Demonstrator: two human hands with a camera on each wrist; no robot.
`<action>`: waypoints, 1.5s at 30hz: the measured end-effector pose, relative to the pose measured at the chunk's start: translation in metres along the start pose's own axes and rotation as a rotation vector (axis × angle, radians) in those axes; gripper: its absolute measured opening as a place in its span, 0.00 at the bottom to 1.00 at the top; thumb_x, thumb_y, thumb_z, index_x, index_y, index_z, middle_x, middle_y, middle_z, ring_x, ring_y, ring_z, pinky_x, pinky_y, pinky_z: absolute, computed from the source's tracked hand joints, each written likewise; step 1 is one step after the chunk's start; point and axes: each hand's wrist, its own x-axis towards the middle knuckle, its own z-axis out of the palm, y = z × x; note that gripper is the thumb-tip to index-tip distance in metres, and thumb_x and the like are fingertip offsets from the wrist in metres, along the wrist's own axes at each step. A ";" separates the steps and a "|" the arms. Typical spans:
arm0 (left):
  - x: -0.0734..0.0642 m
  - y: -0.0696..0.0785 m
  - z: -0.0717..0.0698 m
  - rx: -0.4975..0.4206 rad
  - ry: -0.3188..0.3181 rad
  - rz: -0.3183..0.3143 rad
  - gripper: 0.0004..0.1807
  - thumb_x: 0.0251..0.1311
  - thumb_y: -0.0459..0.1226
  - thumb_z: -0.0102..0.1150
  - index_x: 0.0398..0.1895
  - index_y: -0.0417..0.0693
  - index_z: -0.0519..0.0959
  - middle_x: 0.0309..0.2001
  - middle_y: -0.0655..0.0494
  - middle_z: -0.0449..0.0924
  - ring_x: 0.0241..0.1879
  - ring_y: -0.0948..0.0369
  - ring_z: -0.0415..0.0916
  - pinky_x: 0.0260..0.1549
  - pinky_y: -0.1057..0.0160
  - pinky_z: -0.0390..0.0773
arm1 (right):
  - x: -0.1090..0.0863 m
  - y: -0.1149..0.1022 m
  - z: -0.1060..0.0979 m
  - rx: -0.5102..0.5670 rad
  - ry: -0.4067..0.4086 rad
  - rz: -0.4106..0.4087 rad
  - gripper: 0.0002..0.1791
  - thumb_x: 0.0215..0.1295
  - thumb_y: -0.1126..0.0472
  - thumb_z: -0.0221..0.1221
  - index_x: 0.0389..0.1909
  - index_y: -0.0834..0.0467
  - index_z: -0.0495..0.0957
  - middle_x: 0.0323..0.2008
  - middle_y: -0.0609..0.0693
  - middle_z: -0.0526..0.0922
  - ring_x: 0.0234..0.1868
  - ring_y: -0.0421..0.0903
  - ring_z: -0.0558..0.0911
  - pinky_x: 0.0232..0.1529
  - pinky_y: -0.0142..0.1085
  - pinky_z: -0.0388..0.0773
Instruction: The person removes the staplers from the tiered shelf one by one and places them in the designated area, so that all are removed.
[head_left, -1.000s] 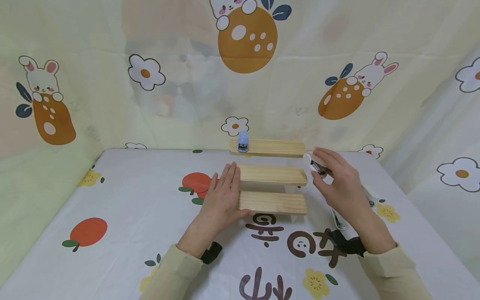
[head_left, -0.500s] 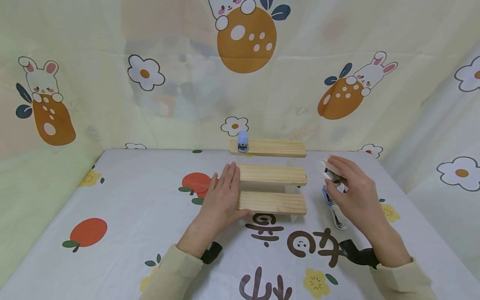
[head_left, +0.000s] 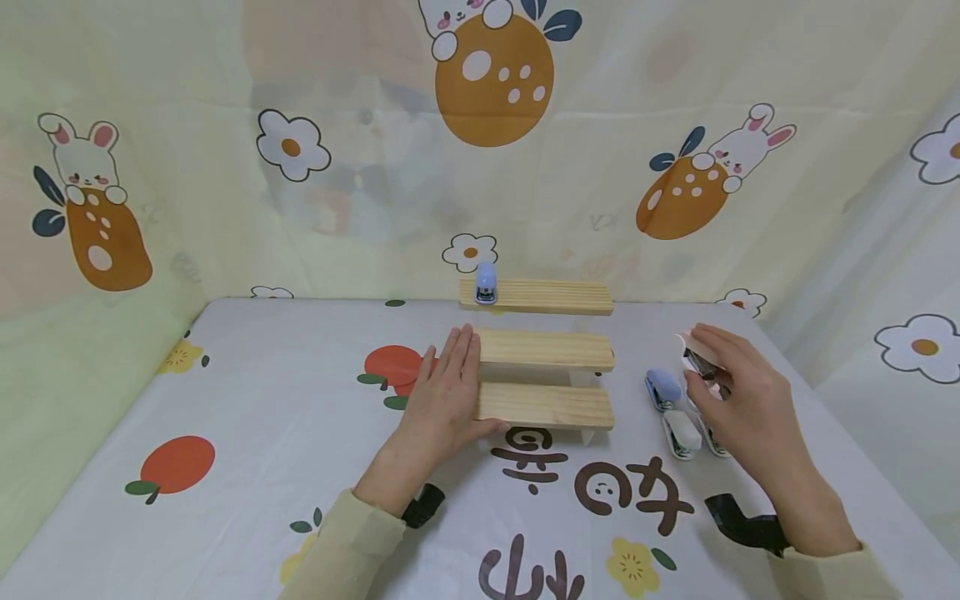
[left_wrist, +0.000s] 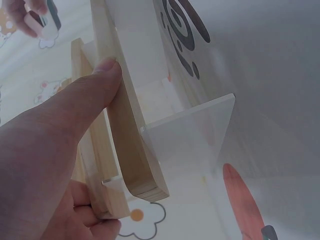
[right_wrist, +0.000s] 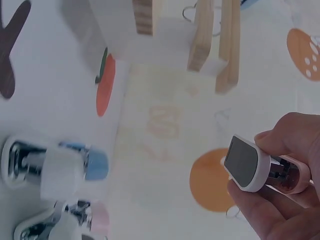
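My right hand (head_left: 750, 408) holds a small pink and white stapler (right_wrist: 247, 165) in the air, its grey base facing outward, pinched between thumb and fingers. Below and beside it on the table lie a blue stapler (head_left: 663, 387) and a white stapler (head_left: 682, 433). A pink stapler (right_wrist: 100, 219) shows behind another white one in the right wrist view. My left hand (head_left: 442, 400) grips the left end of a three-tier wooden step shelf (head_left: 543, 404); its thumb presses the lowest board's front edge, fingers against the middle board. Another blue stapler (head_left: 486, 283) stands on the top board's left end.
Clear plastic supports (left_wrist: 192, 130) carry the shelf boards. A white printed cloth (head_left: 262, 383) covers the table, and a patterned curtain (head_left: 360, 208) hangs close behind the shelf. Black straps (head_left: 742, 525) are around both wrists.
My right hand has moved right and nearer to me with the stapler, away from the shelf. The blue and white staplers on the table have come into view. The left hand stays put.
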 end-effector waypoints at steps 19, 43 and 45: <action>0.001 0.001 0.000 -0.002 -0.004 -0.009 0.68 0.44 0.64 0.72 0.79 0.38 0.45 0.80 0.46 0.44 0.80 0.51 0.42 0.77 0.46 0.49 | -0.017 0.032 -0.022 -0.059 -0.017 0.201 0.30 0.54 0.78 0.64 0.61 0.66 0.73 0.58 0.66 0.75 0.48 0.45 0.77 0.41 0.03 0.60; -0.001 0.001 0.001 -0.013 0.007 0.004 0.68 0.44 0.62 0.73 0.78 0.37 0.46 0.80 0.45 0.44 0.80 0.51 0.42 0.76 0.45 0.49 | -0.026 0.062 -0.038 -0.202 -0.240 0.426 0.30 0.57 0.72 0.65 0.61 0.71 0.68 0.59 0.75 0.66 0.43 0.70 0.74 0.22 0.39 0.83; -0.001 0.001 0.000 -0.016 0.009 0.005 0.68 0.44 0.62 0.73 0.78 0.37 0.46 0.80 0.45 0.45 0.80 0.51 0.42 0.76 0.44 0.49 | -0.026 0.065 -0.040 -0.211 -0.270 0.437 0.29 0.57 0.71 0.65 0.60 0.71 0.68 0.58 0.76 0.65 0.41 0.69 0.74 0.21 0.36 0.80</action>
